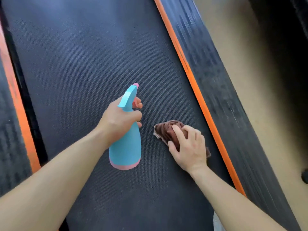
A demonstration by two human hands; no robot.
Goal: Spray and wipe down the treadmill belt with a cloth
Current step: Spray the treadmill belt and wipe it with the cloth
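Our left hand [119, 120] grips the blue spray bottle [126, 147] by its neck, fingers curled tight round it and one finger on the pink trigger; the bottle hangs over the middle of the dark treadmill belt [83, 64], nozzle pointing away from us; just to its right our right hand [190, 147] holds the bunched brown cloth [166, 129] down on the belt, fingers slightly apart and bent over it, thumb against its near edge; an orange stripe [191, 77] runs along the black side rail [225, 97] beside the cloth.
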